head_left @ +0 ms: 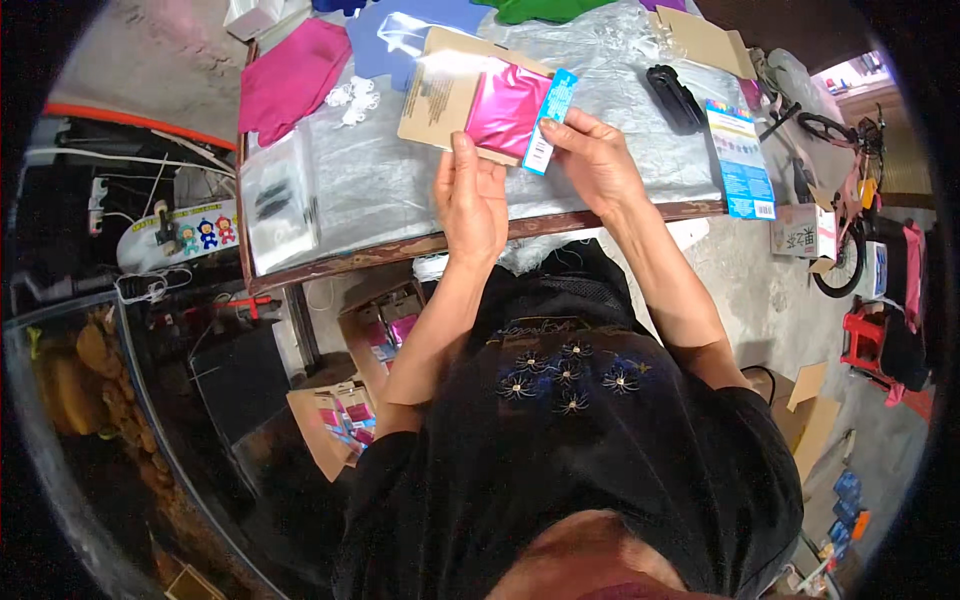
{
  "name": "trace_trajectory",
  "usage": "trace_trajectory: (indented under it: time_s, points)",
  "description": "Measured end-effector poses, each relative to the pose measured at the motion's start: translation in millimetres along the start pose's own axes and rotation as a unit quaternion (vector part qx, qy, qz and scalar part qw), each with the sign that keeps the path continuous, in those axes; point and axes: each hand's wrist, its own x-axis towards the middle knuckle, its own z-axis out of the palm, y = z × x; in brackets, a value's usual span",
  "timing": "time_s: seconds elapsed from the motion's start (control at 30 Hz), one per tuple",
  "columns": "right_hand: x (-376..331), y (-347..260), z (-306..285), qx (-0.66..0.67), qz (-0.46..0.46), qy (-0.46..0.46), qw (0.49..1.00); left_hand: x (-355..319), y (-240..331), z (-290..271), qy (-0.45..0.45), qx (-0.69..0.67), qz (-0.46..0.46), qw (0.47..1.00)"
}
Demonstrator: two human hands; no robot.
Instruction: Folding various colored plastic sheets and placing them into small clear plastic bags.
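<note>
Above the near part of the table I hold a flat package (428, 105) in both hands. It has a brown cardboard sheet, shiny folded pink material (508, 105) and a narrow blue and white label strip (552, 118) along its right side. My left hand (472, 205) grips the lower edge, thumb on the front. With thumb and fingers, my right hand (597, 160) pinches the label side. Clear film seems to stick up at the package's top left. Beyond it lie pink fabric (293, 82), blue fabric (375, 45) and a bunch of white loops (351, 101).
A black stapler-like tool (675, 98) and a blue printed card (740, 160) lie at the table's right. Clear bags (282, 205) rest at the left corner. Below the wooden table edge (370, 258), cardboard boxes (325, 440) hold pink and blue packages. A bicycle (850, 215) stands far right.
</note>
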Motion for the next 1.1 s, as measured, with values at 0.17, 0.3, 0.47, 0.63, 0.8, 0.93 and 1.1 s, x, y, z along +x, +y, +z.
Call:
trace_trajectory:
  time_s: [0.17, 0.3, 0.47, 0.63, 0.8, 0.93, 1.1]
  points:
    - [2.2, 5.0, 2.7, 0.0, -0.061, 0.036, 0.997, -1.1, -0.8, 11.9, 0.008, -0.022, -0.042, 0.999]
    - [6.1, 8.5, 9.6, 0.006, -0.085, 0.053, 0.995, -5.7, -12.1, 12.6, -0.003, -0.005, -0.055, 0.998]
    - [1.0, -10.3, 20.6, -0.118, -0.119, 0.027, 0.986, -5.0, -6.8, 22.1, -0.005, 0.049, -0.029, 0.998]
    - [6.7, -28.3, 9.0, -0.178, -0.158, 0.016, 0.971, -7.3, 2.1, 12.2, -0.023, 0.048, -0.052, 0.997]
    - [11.7, -30.0, -2.9, -0.104, -0.099, -0.026, 0.989, -10.7, 2.1, 1.4, -0.029, 0.071, -0.042, 0.996]
    - [9.6, -28.8, -1.7, -0.107, -0.08, -0.012, 0.991, -16.7, 0.0, -3.5, -0.016, 0.085, -0.043, 0.995]
    - [5.9, -30.7, 4.3, -0.121, -0.059, 0.008, 0.991, -24.9, 0.1, -4.8, 0.007, 0.105, -0.033, 0.994]
